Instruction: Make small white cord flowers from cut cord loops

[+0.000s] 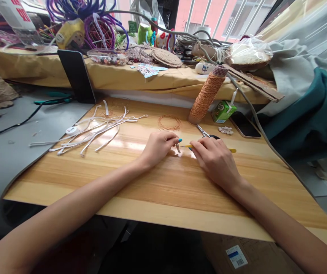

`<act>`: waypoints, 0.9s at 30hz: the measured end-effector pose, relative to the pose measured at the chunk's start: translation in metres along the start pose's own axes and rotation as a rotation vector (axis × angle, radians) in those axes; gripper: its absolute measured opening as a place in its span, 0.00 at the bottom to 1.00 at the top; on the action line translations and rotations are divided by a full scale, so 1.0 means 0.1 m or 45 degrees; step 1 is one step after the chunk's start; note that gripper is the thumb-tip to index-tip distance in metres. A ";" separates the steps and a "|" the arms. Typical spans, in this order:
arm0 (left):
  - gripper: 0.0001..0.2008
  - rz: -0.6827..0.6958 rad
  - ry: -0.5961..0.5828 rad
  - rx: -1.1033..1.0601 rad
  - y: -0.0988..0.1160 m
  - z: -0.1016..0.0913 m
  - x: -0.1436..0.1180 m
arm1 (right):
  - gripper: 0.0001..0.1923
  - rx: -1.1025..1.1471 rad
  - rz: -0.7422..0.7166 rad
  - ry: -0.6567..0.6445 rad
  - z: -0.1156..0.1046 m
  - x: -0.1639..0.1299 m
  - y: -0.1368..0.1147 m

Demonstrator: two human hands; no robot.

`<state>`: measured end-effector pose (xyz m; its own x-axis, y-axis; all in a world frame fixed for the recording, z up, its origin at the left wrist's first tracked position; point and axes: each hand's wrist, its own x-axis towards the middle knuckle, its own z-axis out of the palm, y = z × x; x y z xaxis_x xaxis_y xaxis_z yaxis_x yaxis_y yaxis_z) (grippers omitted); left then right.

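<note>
My left hand point(161, 146) is closed, pinching a small brownish-white piece of cord point(178, 149) between thumb and fingertips. In my right hand point(216, 160) is a thin yellow-handled tool that looks like a crochet hook point(232, 150); its slim tip points left, close to the cord piece. Whether the tip touches the cord I cannot tell. Just beyond my right hand lie scissors point(202, 131), their handles partly hidden by it. A loose coil of thin orange-brown cord point(169, 123) rests on the wooden board point(152, 190) beyond my left hand.
White cords point(95, 131) lie scattered at left beside a round white tape measure point(72, 130). Toward the back right stand an orange cord spool point(209, 93) and a green drink carton point(224, 111), near a phone point(245, 125). A grey cable point(262, 129) runs down the right side. A cluttered ledge point(118, 78) borders the back.
</note>
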<state>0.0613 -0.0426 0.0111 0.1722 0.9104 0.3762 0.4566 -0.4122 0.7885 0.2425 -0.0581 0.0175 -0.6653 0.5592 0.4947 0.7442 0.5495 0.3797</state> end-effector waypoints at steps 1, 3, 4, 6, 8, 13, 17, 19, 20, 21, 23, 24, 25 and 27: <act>0.08 -0.055 0.009 -0.044 0.00 -0.01 0.01 | 0.09 -0.016 0.011 -0.018 0.00 0.00 0.01; 0.08 -0.166 -0.004 -0.156 -0.02 -0.01 0.02 | 0.09 -0.015 0.036 -0.052 0.01 -0.01 0.02; 0.09 -0.221 -0.035 -0.230 -0.03 -0.01 0.03 | 0.10 0.015 0.066 -0.070 0.01 -0.02 0.02; 0.09 -0.315 -0.120 -0.406 -0.04 -0.01 0.03 | 0.12 0.167 0.194 -0.102 0.02 -0.02 0.02; 0.10 -0.355 -0.194 -0.574 -0.03 0.00 0.03 | 0.13 0.453 0.387 -0.135 0.02 -0.02 0.01; 0.08 -0.274 -0.305 -0.749 0.03 0.00 0.01 | 0.14 1.295 0.660 -0.341 -0.07 0.04 0.01; 0.08 -0.190 -0.371 -0.709 0.05 -0.01 -0.01 | 0.14 1.539 0.714 -0.469 -0.12 0.08 0.01; 0.08 -0.175 -0.388 -0.696 0.06 -0.01 -0.01 | 0.14 1.564 0.750 -0.458 -0.13 0.08 0.00; 0.09 -0.181 -0.393 -0.699 0.06 -0.01 -0.01 | 0.13 1.567 0.770 -0.444 -0.13 0.07 0.00; 0.09 -0.194 -0.396 -0.711 0.06 -0.01 -0.01 | 0.13 1.566 0.788 -0.429 -0.13 0.07 0.00; 0.10 -0.232 -0.395 -0.740 0.08 0.00 -0.01 | 0.13 1.561 0.813 -0.396 -0.13 0.06 -0.01; 0.09 -0.252 -0.391 -0.738 0.08 0.01 -0.01 | 0.14 1.553 0.820 -0.379 -0.13 0.06 0.00; 0.09 -0.268 -0.384 -0.721 0.09 0.01 -0.01 | 0.14 1.542 0.820 -0.368 -0.13 0.05 0.00; 0.08 -0.293 -0.363 -0.664 0.09 0.01 -0.01 | 0.14 1.501 0.795 -0.360 -0.13 0.04 0.00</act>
<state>0.0667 -0.0474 0.0174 0.3788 0.9219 0.0809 0.0372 -0.1025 0.9940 0.2402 -0.0639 0.0298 -0.3348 0.9362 0.1073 0.5253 0.2800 -0.8035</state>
